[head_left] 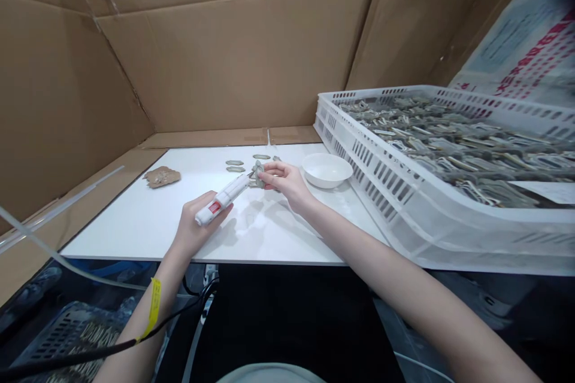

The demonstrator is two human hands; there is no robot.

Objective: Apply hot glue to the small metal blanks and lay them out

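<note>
My left hand point(196, 219) is wrapped round a white glue gun point(224, 198), a slim body with a red label, its thin tip pointing up and right. Pinched in the fingers of my right hand point(284, 179) is a small grey-green flat piece point(257, 173). The tip of the glue gun is right at this piece; whether they touch I cannot tell. Several similar elongated pieces point(235, 169) lie flat on the white board point(148, 221), just beyond and left of my hands. Others are partly hidden behind my right fingers.
A white bowl point(327, 171) stands right of my right hand. Beyond it, a big white perforated crate point(386, 191) is full of grey-green pieces. Torn brown cardboard point(162, 176) lies at the left. Cardboard walls point(224, 60) enclose the back. A black cable point(166, 329) crosses my left forearm.
</note>
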